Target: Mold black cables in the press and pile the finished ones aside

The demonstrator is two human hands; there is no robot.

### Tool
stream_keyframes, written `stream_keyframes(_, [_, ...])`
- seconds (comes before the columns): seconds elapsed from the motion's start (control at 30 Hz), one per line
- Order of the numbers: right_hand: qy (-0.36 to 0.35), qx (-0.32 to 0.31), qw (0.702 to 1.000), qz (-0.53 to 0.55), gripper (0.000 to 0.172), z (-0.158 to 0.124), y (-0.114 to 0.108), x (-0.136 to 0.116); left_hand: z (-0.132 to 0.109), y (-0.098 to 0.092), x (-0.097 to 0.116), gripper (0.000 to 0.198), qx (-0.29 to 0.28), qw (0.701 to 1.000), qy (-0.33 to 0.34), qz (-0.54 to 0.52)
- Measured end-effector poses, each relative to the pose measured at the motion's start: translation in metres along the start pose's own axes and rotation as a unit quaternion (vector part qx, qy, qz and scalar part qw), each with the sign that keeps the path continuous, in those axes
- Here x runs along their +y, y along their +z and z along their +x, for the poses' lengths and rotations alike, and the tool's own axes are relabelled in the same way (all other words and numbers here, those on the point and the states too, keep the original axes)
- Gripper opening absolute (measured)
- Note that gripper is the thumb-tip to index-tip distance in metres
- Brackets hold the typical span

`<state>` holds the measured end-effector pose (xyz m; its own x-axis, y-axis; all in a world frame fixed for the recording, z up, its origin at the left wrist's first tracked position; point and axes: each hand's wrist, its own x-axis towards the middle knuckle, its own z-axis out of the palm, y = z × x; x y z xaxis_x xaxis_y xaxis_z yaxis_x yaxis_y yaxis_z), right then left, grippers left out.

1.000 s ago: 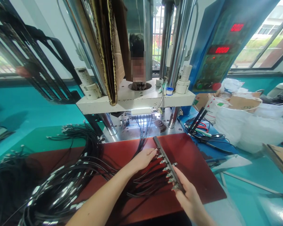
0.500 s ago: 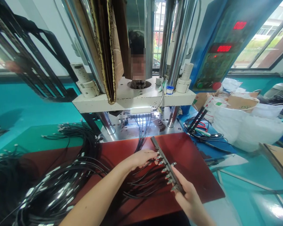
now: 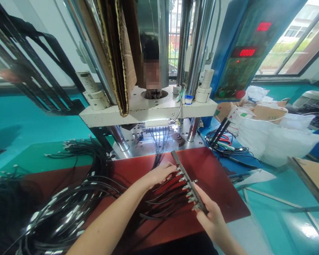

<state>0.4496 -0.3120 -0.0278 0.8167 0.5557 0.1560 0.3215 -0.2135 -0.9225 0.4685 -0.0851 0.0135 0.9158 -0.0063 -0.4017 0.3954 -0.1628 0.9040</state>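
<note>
A long dark metal bar (image 3: 188, 184) lies slanted across the red work mat (image 3: 223, 184), with a row of several metal cable connectors seated along it. My right hand (image 3: 210, 216) is shut on the bar's lower end. My left hand (image 3: 161, 175) rests flat beside the bar, its fingertips by the upper connectors and over the black cables (image 3: 164, 202) that run from the bar. Those cables lie under both hands. Part of the bar is hidden by my right fingers.
Big coils of black cable (image 3: 63, 209) cover the mat's left side. Behind the mat stands a press with steel columns, a white platen (image 3: 159, 115) and a blue control panel (image 3: 236, 60). A person (image 3: 151, 67) stands beyond it. White sacks (image 3: 281, 136) lie to the right.
My left hand has moved slightly back from the bar and its fingers lie flatter. The bar stays in my right hand, and the whole view has shifted slightly.
</note>
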Motion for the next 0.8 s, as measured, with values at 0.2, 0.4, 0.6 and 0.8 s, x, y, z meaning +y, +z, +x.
stream_keyframes(0.2, [0.012,0.002,1.0,0.022,0.062,0.001,-0.002,0.004,0.003,-0.012,-0.002,0.022,0.064,0.994,0.052,-0.074])
stream_keyframes(0.4, [0.006,0.007,1.0,0.019,0.063,0.0,-0.002,0.01,0.005,-0.002,0.004,0.027,0.069,0.992,0.028,-0.104])
stream_keyframes(0.6, [-0.006,0.008,1.0,0.014,0.067,0.001,-0.001,0.007,0.004,0.005,0.011,0.034,0.084,0.987,-0.011,-0.133])
stream_keyframes(0.8, [0.0,0.014,1.0,0.007,0.065,0.003,0.001,0.007,0.005,0.009,0.012,0.033,0.105,0.983,-0.014,-0.149])
